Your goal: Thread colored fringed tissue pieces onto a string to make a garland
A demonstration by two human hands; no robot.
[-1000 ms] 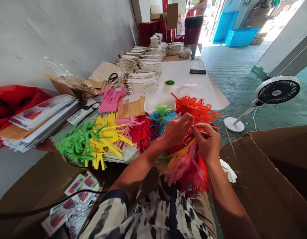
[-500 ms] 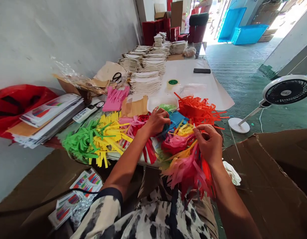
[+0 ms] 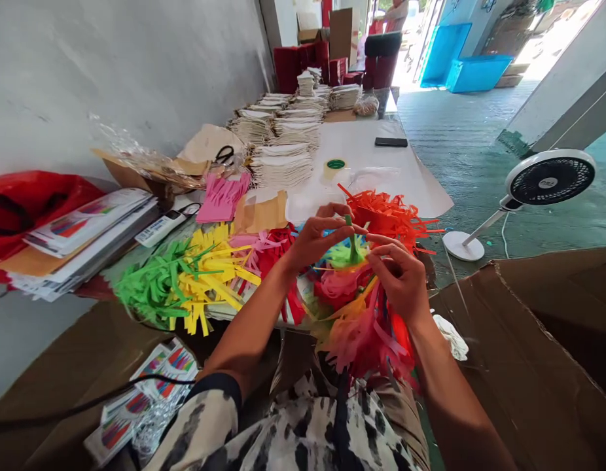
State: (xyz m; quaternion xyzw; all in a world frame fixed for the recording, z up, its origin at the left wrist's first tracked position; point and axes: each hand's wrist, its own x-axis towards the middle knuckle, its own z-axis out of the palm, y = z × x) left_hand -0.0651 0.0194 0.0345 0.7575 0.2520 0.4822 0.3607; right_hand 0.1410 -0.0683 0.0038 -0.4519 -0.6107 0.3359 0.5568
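Green tissue tassel (image 3: 353,254) stands almost upright between the two hands, closer to the fingers of the left one.

The left hand (image 3: 311,242) pinches it narrowly at the neck: its tip rises above these fingers, its wider end points down. The right hand (image 3: 404,280) is just beside, to the right; its fingertips are near together, but I cannot tell whether they hold something thin. In my judgement, this small sideways gap between neck and right fingertips matters most. Below the right fingers hang pink tissue tassels (image 3: 359,332); beyond both hands lies orange-red fringed paper (image 3: 390,214); well to the left of the fingers, yellow fringed paper (image 3: 209,268).
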